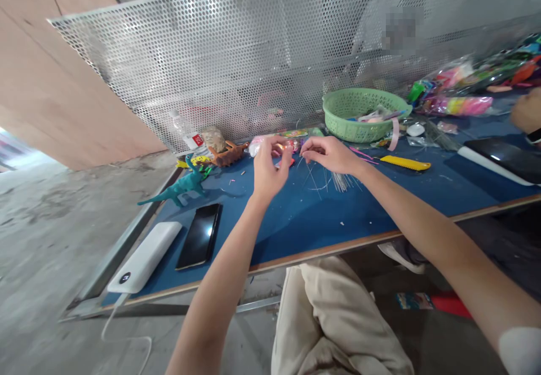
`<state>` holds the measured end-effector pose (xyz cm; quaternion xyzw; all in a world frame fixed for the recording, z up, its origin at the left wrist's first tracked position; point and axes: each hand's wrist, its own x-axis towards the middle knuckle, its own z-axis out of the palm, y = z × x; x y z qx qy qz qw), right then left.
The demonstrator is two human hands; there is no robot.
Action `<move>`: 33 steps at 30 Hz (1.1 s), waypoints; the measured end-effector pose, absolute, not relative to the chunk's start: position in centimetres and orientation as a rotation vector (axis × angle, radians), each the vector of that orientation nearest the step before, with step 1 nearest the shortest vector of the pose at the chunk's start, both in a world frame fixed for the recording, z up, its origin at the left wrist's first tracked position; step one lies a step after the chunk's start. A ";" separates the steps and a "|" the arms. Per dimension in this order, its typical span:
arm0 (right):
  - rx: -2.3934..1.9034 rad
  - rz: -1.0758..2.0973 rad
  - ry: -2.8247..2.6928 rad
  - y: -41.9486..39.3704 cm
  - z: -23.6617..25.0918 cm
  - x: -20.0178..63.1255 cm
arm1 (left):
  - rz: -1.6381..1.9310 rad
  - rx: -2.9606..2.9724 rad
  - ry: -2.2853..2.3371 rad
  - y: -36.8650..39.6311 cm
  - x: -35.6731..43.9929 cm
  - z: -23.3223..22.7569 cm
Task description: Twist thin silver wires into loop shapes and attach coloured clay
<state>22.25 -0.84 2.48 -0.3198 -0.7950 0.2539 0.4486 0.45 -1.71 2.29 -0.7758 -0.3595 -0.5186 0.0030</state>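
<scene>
1. Blue-topped work surface [296, 217] seen from above, backed on the far side by a perforated metal screen [236, 53]; bare concrete floor to the left.
2. Left hand [268, 166] raised just above the middle of the surface, thumb and forefinger clenched on a small pink piece [282, 147], held just clear of the surface near its far edge.
3. Right hand [332, 154] just beside it on the right, fingertips pinched together and aimed at that piece; too fine to tell what lies between them.
4. Bundle of thin clear strands [340, 180] fanned on the surface directly under the right hand.
5. Judged as fine finger work on the pink piece, apparently midway, possibly with one strand. Next move likely calls for a steady left pinch and a precise, small motion of the right fingertips.
6. Far right: green basket [350, 129] of oddments, yellow comb-like tool [406, 163] near it, bags of bright coloured items [460, 104], and another person's hand [526, 110] at the frame edge.
7. Left side: teal toy dinosaur [186, 186], black phone [199, 237] and white power bank [146, 256] on the near corner.
</scene>
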 end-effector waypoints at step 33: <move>-0.898 -0.529 -2.194 0.3 1.1 23.4 | -1.482 -2.844 -1.566 3.1 0.8 -4.7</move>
